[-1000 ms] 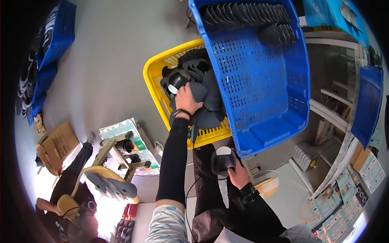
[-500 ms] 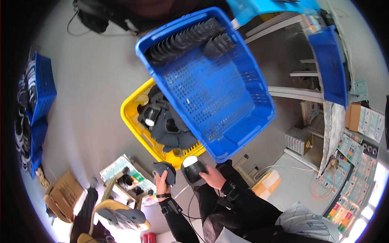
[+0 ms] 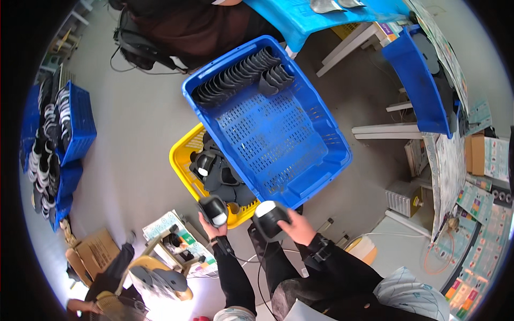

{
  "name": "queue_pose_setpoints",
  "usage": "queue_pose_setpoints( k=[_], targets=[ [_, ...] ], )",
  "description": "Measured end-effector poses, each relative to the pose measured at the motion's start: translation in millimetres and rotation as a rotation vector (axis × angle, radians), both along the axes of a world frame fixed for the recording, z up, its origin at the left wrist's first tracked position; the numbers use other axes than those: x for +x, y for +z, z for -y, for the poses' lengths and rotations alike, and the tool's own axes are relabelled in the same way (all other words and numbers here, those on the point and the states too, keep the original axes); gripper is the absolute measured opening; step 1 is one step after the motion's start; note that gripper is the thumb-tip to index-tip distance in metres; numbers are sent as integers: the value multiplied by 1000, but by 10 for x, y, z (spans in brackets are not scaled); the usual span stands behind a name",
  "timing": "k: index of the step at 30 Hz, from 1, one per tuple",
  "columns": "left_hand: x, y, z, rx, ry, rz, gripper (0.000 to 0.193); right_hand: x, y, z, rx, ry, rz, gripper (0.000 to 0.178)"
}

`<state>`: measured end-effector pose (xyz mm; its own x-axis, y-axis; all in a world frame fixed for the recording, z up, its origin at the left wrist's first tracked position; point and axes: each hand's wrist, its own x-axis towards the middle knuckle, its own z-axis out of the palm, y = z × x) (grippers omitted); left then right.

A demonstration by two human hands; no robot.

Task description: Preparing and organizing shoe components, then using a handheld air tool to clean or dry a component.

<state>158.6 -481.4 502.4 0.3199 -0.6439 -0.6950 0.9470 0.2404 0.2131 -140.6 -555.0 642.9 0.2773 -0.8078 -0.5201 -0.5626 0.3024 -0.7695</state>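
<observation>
My left hand (image 3: 213, 229) is closed on a black curved shoe piece with a white patch (image 3: 211, 206), held beside the front of the yellow basket (image 3: 188, 187). My right hand (image 3: 300, 228) grips a second black curved shoe piece (image 3: 266, 226), whose white patch faces up. The two pieces are a little apart. Dark pieces (image 3: 219, 177) lie loosely heaped in the yellow basket. Across its right part rests a large blue crate (image 3: 321, 115), hiding some of the heap. Nested rows of similar black pieces (image 3: 235, 80) line the crate's far end.
Blue crates (image 3: 80, 123) with black-and-white shoes stand at the left. Shoe soles lie on a stool (image 3: 160, 278) near a cardboard box (image 3: 99, 250). A seated person (image 3: 198, 32) is beyond the crate, beside a blue-covered table (image 3: 284, 16). Another blue bin (image 3: 417, 80) is at the right.
The piece in my left hand has turned, and its white patch now shows. My hands have moved slightly apart. The view has shifted, showing more of the far person and table.
</observation>
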Motion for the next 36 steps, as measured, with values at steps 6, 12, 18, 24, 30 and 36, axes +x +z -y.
queue_pose_setpoints(
  k=[6,12,18,24,30,36],
  targets=[
    [379,-963,-868,916,-252,569,49,-712,-19,491,-64,-240,56,35],
    [-49,-1323,-885,1179,-512,1096,50,-1352,-586,1380,-4,-163,36,38],
    [798,-1512,-1040,1370,-817,1313,62,-1461,-573,1353,-754,-312,-873,62],
    [857,-1622,-477,1237,-937,1303,56,-1485,-609,1159,445,-770,-35,59],
    [838,-1441,-630,1252,-890,1441,57,-1312,-769,1027,504,-701,59,49],
    [238,-939,-1015,1379,-1084,1295,62,-1662,-643,908,488,-692,-31,64]
  ],
)
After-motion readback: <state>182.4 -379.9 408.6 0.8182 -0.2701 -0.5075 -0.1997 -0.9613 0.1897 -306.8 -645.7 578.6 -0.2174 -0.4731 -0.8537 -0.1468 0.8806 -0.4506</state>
